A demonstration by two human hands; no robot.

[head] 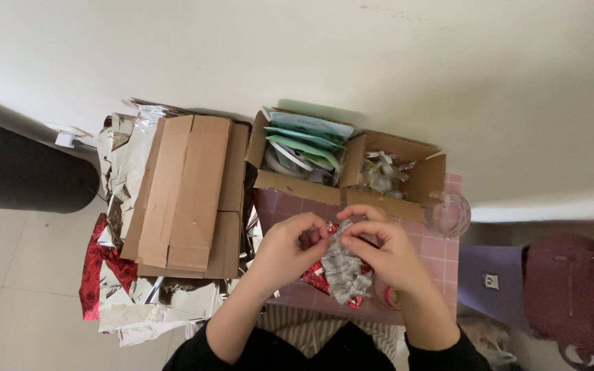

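Left hand (pixel 290 244) and right hand (pixel 383 251) meeting at frame centre, fingertips of both pinched together on the top edge of a strip of small clear sachets (pixel 344 268). Strip hanging from the pinch toward 6 o'clock, crumpled, silvery-grey, lying over red foil wrappers (pixel 317 278) on the pink tiled tabletop (pixel 441 251). Both forearms entering from 6 o'clock in dark sleeves.

At 12 o'clock from the hands, 2 open cardboard boxes side by side, touching: the left box (pixel 290 182) packed with upright green and white flat packets (pixel 307 141), the right box (pixel 424 182) holding a loose heap of clear sachets (pixel 383 172). At 2 o'clock, just beside the right box's corner, a clear glass (pixel 448 214) at the table edge. At 5 o'clock, close under the right wrist, a small roll of tape (pixel 390 297), partly hidden.

At 9 o'clock, a stack of flattened cardboard (pixel 187 192) resting on crumpled silver foil sheeting (pixel 128 154), with red foil (pixel 94 264) showing at the stack's 7 o'clock side. Further toward 9 o'clock, a dark rounded object (pixel 22 168) on the pale floor, kind unclear. At 3 o'clock, a maroon bag (pixel 575 295) beside a lilac surface (pixel 493 278). White wall (pixel 379 62) across the top of frame.
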